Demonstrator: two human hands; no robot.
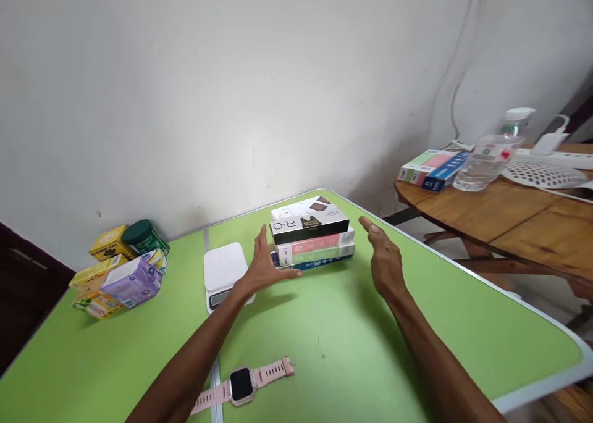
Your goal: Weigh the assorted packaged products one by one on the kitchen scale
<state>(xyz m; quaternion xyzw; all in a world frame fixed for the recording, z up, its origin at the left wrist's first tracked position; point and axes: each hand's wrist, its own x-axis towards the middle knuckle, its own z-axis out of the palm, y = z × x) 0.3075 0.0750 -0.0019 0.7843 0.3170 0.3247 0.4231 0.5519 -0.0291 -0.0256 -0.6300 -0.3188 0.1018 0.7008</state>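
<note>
A stack of several flat boxes (315, 248) lies on the green table. On top is a black and white box (309, 224), with pink, green and blue box edges below it. My left hand (265, 263) is at the stack's left end, thumb stretched along the front and fingers up; whether it touches the boxes I cannot tell. To the right of the stack, my right hand (383, 256) is held apart from it with fingers extended. Beside my left hand lies a white kitchen scale (225, 267), its dark display partly behind my wrist.
A pink smartwatch (241, 386) lies near the front. Yellow and purple boxes (132, 281) and a dark green tub (139, 235) stand at the left. On a wooden table (523, 210) at the right are more boxes (433, 168), a water bottle (486, 157) and a power strip (556, 157).
</note>
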